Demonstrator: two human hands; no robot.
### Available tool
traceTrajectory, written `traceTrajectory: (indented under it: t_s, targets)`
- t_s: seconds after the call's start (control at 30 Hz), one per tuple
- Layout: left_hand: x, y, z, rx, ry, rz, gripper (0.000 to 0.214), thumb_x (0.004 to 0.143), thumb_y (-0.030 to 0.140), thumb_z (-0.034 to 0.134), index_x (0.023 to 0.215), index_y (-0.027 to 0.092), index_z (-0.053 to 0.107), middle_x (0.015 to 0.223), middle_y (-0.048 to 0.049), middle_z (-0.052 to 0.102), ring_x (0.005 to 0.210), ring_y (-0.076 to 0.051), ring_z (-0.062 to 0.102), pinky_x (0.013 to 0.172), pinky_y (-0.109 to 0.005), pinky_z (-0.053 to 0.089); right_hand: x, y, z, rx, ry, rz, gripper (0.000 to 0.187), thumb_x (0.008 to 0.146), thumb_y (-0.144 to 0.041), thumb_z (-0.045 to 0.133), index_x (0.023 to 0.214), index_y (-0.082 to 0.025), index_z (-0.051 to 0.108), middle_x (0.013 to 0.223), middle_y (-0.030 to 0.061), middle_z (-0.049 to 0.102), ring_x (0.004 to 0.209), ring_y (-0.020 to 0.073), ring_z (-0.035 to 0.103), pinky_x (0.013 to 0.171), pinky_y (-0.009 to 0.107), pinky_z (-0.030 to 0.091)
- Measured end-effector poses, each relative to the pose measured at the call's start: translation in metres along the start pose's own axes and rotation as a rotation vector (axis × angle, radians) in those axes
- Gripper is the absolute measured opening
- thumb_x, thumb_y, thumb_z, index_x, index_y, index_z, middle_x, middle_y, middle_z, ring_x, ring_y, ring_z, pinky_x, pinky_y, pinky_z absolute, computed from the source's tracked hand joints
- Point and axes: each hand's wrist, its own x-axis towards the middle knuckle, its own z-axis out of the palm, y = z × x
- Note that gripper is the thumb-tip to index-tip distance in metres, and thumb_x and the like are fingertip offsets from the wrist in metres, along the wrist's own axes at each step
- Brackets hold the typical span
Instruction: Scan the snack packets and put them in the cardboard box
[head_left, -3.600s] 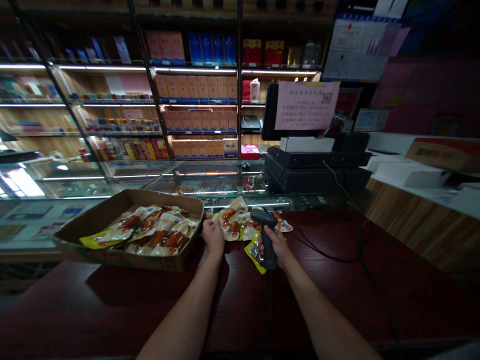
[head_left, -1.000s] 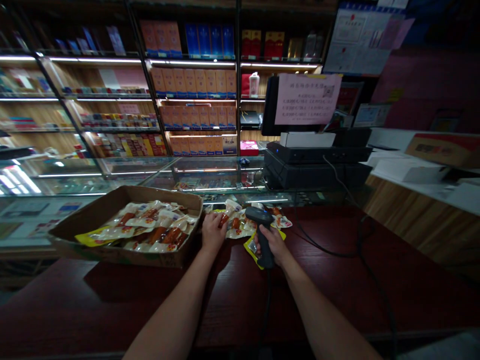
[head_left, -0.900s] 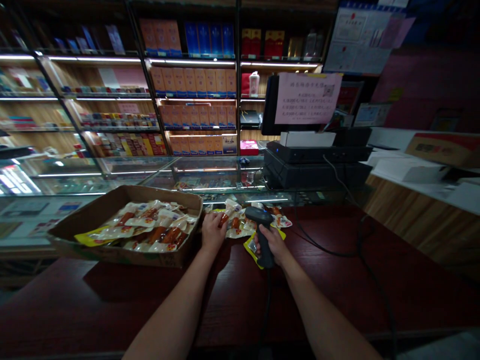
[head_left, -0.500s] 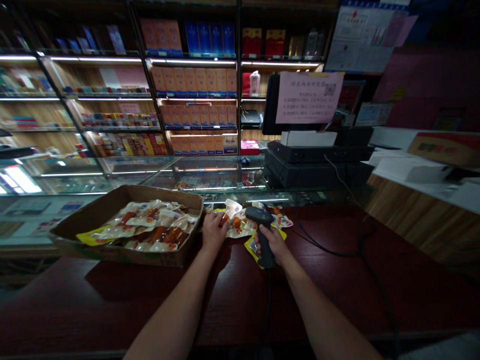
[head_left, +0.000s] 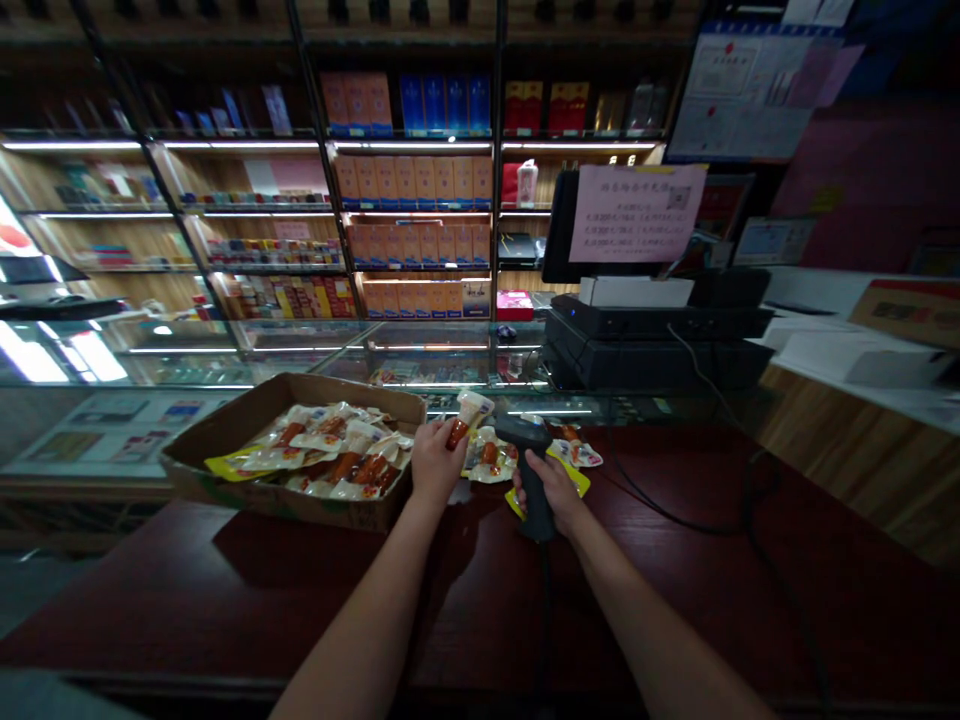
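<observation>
My left hand (head_left: 436,465) is closed around a clear snack packet (head_left: 471,408) with a brown, sausage-like piece inside, raised just above the counter. In my right hand (head_left: 558,490) is a black barcode scanner (head_left: 523,432), gripped by its handle, its head pointing left toward that packet. Similar packets (head_left: 489,456) lie on the counter behind and between my hands, partly hidden by the scanner. A yellow packet (head_left: 574,478) shows behind my right hand. To the left, an open cardboard box (head_left: 281,503) holds several more packets (head_left: 330,440).
The dark red counter (head_left: 517,620) spreads before me. Behind it are a glass display case (head_left: 420,362), a monitor with a pink notice (head_left: 634,215), and a black machine (head_left: 652,350). A black cable (head_left: 660,512) crosses the right side. Lit shelves (head_left: 416,215) hold boxes.
My left hand has lifted the packet up from the counter, so it now stands more upright near the scanner. The view has tilted up and shifted left slightly.
</observation>
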Motion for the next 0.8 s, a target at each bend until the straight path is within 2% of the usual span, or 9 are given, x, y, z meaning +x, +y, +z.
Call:
traceTrajectory:
  t_s: [0.1,0.27,0.4,0.5,0.6,0.7,0.8]
  targets:
    - [0.018,-0.010,-0.032,0.062,0.058,-0.096,0.031,0.075,0.036,0.055,0.099,0.019,0.065,0.086,-0.0076,0.061,0.085,-0.022,0.052,0.079,-0.033,0.040,0.004,-0.010,0.022,-0.030,-0.078,-0.018,0.037,0.068,-0.051,0.063,0.074,-0.016,0.053,0.052,-0.0020,0.059,0.034,0.0085,0.050,0.033,0.020,0.043]
    - [0.040,-0.043,-0.092,0.246,0.092,-0.238,0.036,0.075,0.039,0.052,0.100,0.018,0.066,0.082,-0.0083,0.062,0.082,-0.024,0.053,0.077,-0.035,0.039,0.012,-0.021,0.072,-0.046,-0.212,-0.043,0.039,0.067,-0.052,0.063,0.078,-0.017,0.053,0.051,-0.0030,0.059,0.034,0.0086,0.050,0.032,0.020,0.043]
    - [0.041,-0.066,-0.122,0.397,0.110,-0.326,0.036,0.073,0.037,0.054,0.100,0.016,0.065,0.096,-0.0132,0.062,0.092,-0.029,0.053,0.082,-0.042,0.037,0.017,-0.018,0.109,-0.055,-0.299,-0.030,0.039,0.066,-0.053,0.063,0.078,-0.017,0.054,0.050,-0.0038,0.058,0.034,0.0086,0.050,0.033,0.020,0.044]
    - [0.038,-0.075,-0.127,0.419,0.155,-0.326,0.037,0.072,0.034,0.055,0.103,0.015,0.064,0.107,-0.0151,0.060,0.101,-0.032,0.050,0.091,-0.049,0.031,0.019,-0.010,0.125,-0.060,-0.355,-0.029,0.040,0.066,-0.054,0.062,0.078,-0.016,0.054,0.050,-0.0038,0.058,0.035,0.0085,0.051,0.034,0.020,0.044]
    - [0.034,-0.076,-0.122,0.351,0.198,-0.256,0.031,0.073,0.032,0.053,0.097,0.016,0.064,0.108,-0.0135,0.060,0.104,-0.030,0.050,0.097,-0.051,0.026,0.017,-0.003,0.128,-0.062,-0.374,-0.027,0.042,0.066,-0.055,0.062,0.080,-0.016,0.054,0.050,-0.0037,0.058,0.035,0.0087,0.050,0.033,0.020,0.044]
    - [0.031,-0.065,-0.108,0.231,0.235,-0.161,0.025,0.076,0.029,0.051,0.092,0.015,0.064,0.106,-0.0127,0.060,0.104,-0.027,0.050,0.098,-0.046,0.029,0.014,-0.001,0.119,-0.072,-0.348,-0.019,0.042,0.066,-0.055,0.062,0.080,-0.016,0.054,0.050,-0.0035,0.058,0.035,0.0083,0.050,0.034,0.019,0.044]
    - [0.022,-0.042,-0.086,0.102,0.220,-0.071,0.022,0.077,0.027,0.050,0.091,0.016,0.063,0.105,-0.0120,0.059,0.105,-0.025,0.050,0.095,-0.041,0.035,0.010,-0.003,0.099,-0.079,-0.293,-0.020,0.041,0.066,-0.054,0.062,0.078,-0.016,0.053,0.050,-0.0036,0.058,0.035,0.0084,0.051,0.034,0.019,0.044]
